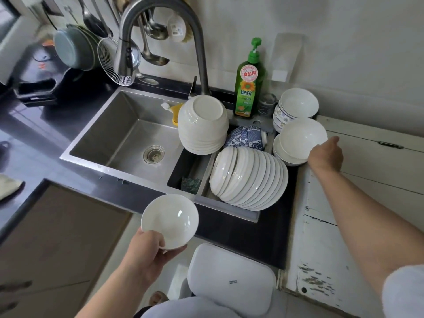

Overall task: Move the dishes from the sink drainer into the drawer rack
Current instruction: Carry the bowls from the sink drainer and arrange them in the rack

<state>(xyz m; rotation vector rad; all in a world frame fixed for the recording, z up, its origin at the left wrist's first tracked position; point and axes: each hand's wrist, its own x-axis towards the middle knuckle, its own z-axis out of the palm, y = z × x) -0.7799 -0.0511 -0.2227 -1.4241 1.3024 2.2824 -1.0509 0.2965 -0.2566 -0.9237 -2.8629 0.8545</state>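
Left hand (149, 251) grips a white bowl (169, 220) at its near rim, thumb over the edge, fingers curled under the base. The bowl sits upright in the air, in front of the sink edge, over the floor.

Right hand (325, 154) reaches out to the top bowl (302, 136) of a small stack on the desk (263, 237), right of the sink. It touches that bowl's right rim; fingers are hidden behind the hand, so can't tell if they're curled round the rim or just pressing.

Drainer (195, 166) sits in the right part of the sink (119, 134). In it:
- a nested stack of white bowls lying on its side (250, 177), bases facing left
- an upside-down stack of white bowls (203, 125) leaning behind it, touching the tap (199, 53)
- blue-patterned bowls (246, 137) wedged between the two stacks
- a green scouring pad (191, 184) on the drainer's left

Another stack of patterned bowls topped by a white bowl (298, 103) stands at the back right, just beside the green soap bottle (249, 83).

A white rectangular tray (231, 278) is in front of the desk, low in view. White worn cabinet top (367, 180) is on the right. Ladles and a wire skimmer (114, 63) hang behind the sink.
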